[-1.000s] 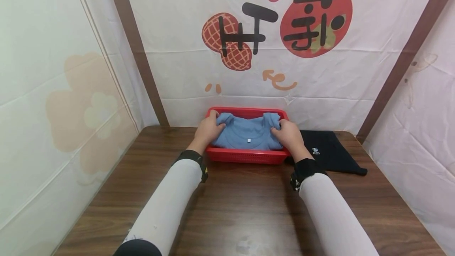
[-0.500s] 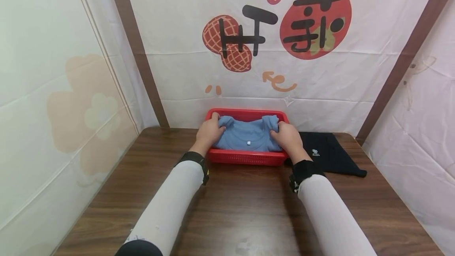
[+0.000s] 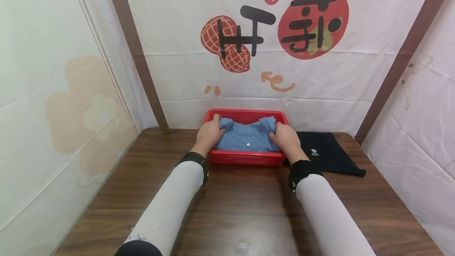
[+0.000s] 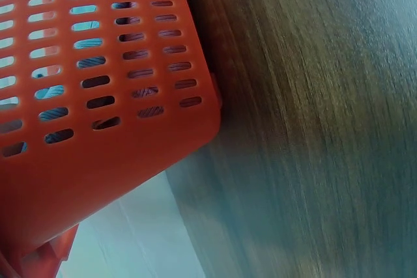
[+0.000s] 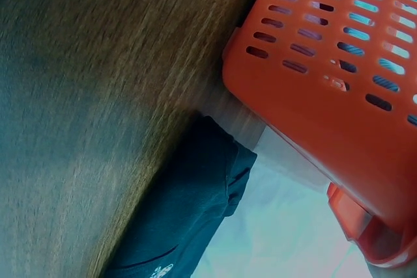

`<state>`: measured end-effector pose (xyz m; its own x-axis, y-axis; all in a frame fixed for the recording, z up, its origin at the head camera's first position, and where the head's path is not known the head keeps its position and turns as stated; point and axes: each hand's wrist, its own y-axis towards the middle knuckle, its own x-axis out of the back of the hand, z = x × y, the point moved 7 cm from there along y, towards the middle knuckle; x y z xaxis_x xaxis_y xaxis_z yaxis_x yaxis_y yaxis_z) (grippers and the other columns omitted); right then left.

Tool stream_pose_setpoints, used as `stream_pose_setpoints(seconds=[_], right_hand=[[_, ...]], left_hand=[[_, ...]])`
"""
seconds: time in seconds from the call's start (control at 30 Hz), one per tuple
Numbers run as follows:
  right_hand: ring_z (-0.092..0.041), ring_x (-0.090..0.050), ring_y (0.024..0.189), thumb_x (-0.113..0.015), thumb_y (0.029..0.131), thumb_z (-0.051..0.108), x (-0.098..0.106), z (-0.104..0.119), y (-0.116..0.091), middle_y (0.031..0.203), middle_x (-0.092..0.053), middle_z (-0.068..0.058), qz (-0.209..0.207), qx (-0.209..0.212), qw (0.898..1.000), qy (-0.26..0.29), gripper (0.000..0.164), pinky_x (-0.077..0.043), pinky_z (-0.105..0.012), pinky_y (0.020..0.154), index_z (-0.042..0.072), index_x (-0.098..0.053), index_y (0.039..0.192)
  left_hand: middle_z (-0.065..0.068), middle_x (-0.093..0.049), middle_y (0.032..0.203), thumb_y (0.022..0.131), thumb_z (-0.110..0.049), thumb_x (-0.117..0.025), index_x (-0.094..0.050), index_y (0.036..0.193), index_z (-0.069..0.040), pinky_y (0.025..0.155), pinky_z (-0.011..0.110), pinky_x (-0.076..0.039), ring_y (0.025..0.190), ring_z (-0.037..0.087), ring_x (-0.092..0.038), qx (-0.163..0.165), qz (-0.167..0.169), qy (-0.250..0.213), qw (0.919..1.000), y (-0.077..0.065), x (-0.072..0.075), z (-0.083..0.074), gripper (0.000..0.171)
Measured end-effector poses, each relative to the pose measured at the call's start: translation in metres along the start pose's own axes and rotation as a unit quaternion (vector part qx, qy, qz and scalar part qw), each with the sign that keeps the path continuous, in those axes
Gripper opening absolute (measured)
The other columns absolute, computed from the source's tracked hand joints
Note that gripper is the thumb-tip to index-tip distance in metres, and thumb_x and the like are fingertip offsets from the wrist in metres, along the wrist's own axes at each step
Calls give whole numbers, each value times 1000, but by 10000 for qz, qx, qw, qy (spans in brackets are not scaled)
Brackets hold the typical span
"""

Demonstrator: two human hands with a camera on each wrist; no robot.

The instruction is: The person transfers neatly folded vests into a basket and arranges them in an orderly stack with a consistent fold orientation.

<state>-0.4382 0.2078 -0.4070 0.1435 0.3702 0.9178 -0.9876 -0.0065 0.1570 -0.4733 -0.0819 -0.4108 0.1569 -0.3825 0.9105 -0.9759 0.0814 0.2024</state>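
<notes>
A light blue shirt (image 3: 245,134) with a round neckline and a small white label lies in a red plastic basket (image 3: 245,158) at the back of the table. At the basket's left end my left hand (image 3: 209,133) pinches one shoulder of the shirt, the thumb on the cloth. My right hand (image 3: 286,137) pinches the other shoulder at the right end. Most of the fingertips are hidden inside the basket. Neither hand shows in its wrist view; the slotted basket sides (image 4: 104,154) fill much of both.
Right of the basket lies a folded black cloth (image 3: 327,151) with a small white print, also seen as dark fabric (image 5: 189,193) in the right wrist view. A white printed curtain (image 3: 177,74) hangs behind the wooden table (image 3: 234,204).
Both hands stay on the shirt's shoulders, which have drawn slightly closer together. The right hand has shifted a little left. The basket appears still.
</notes>
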Motion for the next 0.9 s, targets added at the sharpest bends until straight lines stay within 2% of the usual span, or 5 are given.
stream_pose_setpoints(seconds=[0.13,0.33,0.57,0.7,0.9], right_hand=[[-29,-66,91,-69,95,32,-3,0,2,105,-70,-15,12,77,9997,-217,45,-56,-51,88,1,-60,127],[-30,-67,100,-69,95,31,-4,1,4,116,-70,-17,84,158,9993,-324,56,-54,-53,95,-1,-54,139],[-30,-67,95,-70,95,32,-6,3,5,107,-71,-15,183,213,9981,-540,38,-54,-52,93,4,-61,119],[-30,-68,96,-72,93,33,-7,5,4,107,-71,-15,173,306,9971,-680,40,-55,-52,93,4,-62,119],[-31,-68,95,-73,93,33,-7,7,2,105,-71,-15,217,363,9961,-774,41,-55,-52,92,4,-61,119]], left_hand=[[10,-67,92,94,-32,-72,-40,134,-14,83,46,-57,88,30,-70,-97,-36,124,9999,-1,-1,-2,54],[10,-67,95,93,-34,-72,-39,136,-15,86,47,-57,89,29,-69,-105,-50,142,9998,0,-1,-3,58],[9,-67,98,93,-35,-71,-40,141,-15,88,47,-56,90,29,-67,-93,101,217,9997,1,-4,-4,60],[8,-67,95,93,-35,-69,-40,141,-15,85,47,-55,86,28,-66,-130,171,221,9995,2,-5,-4,59],[4,-64,81,89,-38,-70,-39,143,-16,73,41,-52,74,24,-63,-131,346,151,9992,2,-8,-3,66]])
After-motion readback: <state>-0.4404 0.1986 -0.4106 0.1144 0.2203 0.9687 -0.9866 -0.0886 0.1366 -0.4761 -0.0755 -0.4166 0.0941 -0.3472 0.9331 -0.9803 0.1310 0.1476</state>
